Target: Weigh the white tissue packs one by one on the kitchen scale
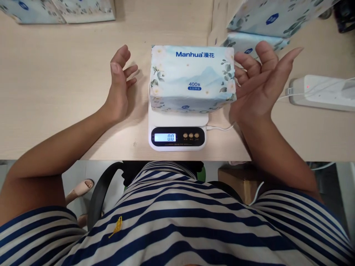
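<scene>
A pale blue, flower-printed tissue pack (pixel 191 75) sits over the plate of a white digital scale (pixel 177 147), whose lit display reads 0.0. Left of the pack, my left hand (pixel 120 87) is held apart from it, fingers loosely bent and holding nothing. My right hand (pixel 259 83) is at the pack's right end, palm up with the fingers spread. Its fingertips come close to that end; whether they touch it I cannot tell. Most of the scale's plate is hidden under the pack.
More tissue packs (pixel 85 11) lie at the back left, and others are stacked (pixel 257 18) at the back right. A white power strip (pixel 324 92) lies on the right. A white cable (pixel 222 128) runs from the scale. The table's front edge is close to my body.
</scene>
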`<state>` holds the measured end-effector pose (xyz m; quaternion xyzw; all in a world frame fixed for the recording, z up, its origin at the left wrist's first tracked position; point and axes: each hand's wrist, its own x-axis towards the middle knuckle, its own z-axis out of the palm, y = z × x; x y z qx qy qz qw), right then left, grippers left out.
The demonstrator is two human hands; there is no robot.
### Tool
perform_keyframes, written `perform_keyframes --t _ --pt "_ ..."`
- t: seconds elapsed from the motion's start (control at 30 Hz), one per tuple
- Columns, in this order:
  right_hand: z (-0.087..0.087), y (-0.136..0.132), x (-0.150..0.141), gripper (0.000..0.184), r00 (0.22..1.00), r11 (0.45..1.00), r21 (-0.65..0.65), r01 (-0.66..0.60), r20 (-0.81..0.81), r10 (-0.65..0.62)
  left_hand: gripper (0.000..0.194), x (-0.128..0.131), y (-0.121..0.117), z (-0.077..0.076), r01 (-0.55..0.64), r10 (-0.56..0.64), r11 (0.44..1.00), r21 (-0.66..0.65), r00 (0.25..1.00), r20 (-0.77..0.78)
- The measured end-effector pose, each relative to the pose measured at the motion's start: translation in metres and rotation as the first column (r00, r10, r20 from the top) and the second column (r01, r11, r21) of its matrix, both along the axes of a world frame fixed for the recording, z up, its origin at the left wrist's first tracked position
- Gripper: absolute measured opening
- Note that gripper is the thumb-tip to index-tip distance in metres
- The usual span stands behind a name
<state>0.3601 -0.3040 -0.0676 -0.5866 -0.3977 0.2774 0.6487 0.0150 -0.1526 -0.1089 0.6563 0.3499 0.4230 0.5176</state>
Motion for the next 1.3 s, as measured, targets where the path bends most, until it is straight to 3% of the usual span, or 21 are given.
perform_keyframes --t 0.43,0.6,0.77,1.07,1.2,1.3 --pt "0.0 -0.003 -0.004 0.108 0.999 0.999 -0.054 -0.005 0.038 0.007 0.088 -0.002 -0.002 -0.001 0.047 -0.047 0.998 0.041 0.999 -0.004" --pt "-0.002 -0.003 -0.003 0.105 1.0 0.999 -0.035 -0.015 0.003 0.016 0.087 -0.002 -0.002 0.0 0.05 -0.05 0.999 0.007 0.999 0.016" --pt "0.0 -0.002 -0.005 0.11 0.998 0.998 -0.061 -0.001 0.066 0.005 0.08 -0.001 -0.003 0.003 0.032 -0.032 0.999 -0.015 0.999 0.009" --pt "-0.005 -0.001 0.0 0.107 1.0 1.0 -0.025 -0.004 -0.015 0.003 0.081 -0.001 -0.004 0.003 0.057 -0.057 0.998 0.037 0.998 0.001" --pt "-0.002 -0.005 -0.002 0.106 0.999 0.999 -0.029 -0.02 0.045 0.021 0.102 0.0 -0.015 0.011 0.086 -0.081 0.992 0.088 0.995 -0.063" --pt "0.0 -0.012 -0.006 0.086 0.994 0.995 0.024 -0.095 0.047 0.094 0.112 0.002 -0.03 0.023 0.237 -0.197 0.942 0.239 0.964 -0.18"
